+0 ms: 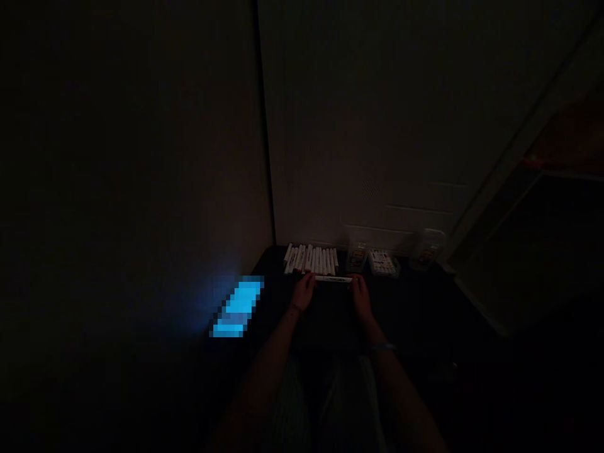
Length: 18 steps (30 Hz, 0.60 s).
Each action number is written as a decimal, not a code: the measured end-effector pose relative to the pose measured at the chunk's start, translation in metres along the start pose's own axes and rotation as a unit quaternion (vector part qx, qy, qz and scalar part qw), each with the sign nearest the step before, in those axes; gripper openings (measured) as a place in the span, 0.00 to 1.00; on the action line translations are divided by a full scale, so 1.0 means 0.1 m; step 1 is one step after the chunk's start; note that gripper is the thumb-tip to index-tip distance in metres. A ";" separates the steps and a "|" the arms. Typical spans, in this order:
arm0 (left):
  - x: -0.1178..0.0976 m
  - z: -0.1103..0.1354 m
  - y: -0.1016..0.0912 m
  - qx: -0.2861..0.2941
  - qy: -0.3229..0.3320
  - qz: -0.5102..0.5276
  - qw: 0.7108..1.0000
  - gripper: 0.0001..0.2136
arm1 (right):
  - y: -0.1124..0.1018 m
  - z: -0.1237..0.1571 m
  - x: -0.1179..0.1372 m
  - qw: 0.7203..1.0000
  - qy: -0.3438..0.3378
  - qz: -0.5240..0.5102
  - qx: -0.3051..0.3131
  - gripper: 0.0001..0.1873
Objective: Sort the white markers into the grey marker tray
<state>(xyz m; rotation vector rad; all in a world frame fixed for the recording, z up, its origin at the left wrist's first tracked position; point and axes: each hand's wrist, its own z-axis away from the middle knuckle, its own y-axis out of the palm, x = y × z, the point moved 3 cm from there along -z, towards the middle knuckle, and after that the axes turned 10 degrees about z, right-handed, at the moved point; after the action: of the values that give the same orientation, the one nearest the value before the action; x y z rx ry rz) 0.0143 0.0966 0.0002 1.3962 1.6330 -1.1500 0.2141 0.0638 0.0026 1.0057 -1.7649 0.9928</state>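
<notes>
Between my two hands a white marker (333, 279) lies crosswise, level above the dark table. My left hand (304, 290) pinches its left end, and my right hand (360, 294) grips the other end. Just beyond my left hand, several white markers (311, 259) lie side by side in a row at the back of the table. Past my right hand sits a clear case (384, 263) that looks full of markers, seen from their ends. Dim light hides the fine print and the exact finger positions.
A clear plastic container (357, 257) stands left of the filled case, and another clear container (427, 249) is to its right. The dark table (325, 324) meets a wall (358, 138) behind. At the left glows a blurred-out bright blue screen (238, 307).
</notes>
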 end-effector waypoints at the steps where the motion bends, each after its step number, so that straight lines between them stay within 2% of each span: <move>1: 0.00 0.00 0.00 0.003 0.003 0.000 1.000 0.17 | 0.00 0.00 0.00 1.000 0.001 0.001 0.001 0.20; 18: -0.03 0.01 0.01 -0.002 0.008 -0.049 0.999 0.15 | -0.01 0.04 0.08 1.000 -0.007 0.029 -0.009 0.19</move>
<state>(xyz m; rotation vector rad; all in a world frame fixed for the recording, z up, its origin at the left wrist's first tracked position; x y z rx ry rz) 0.0159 0.0948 0.0023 1.3383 1.7318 -1.1932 0.2115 0.0582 0.0092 0.9565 -1.8198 1.0075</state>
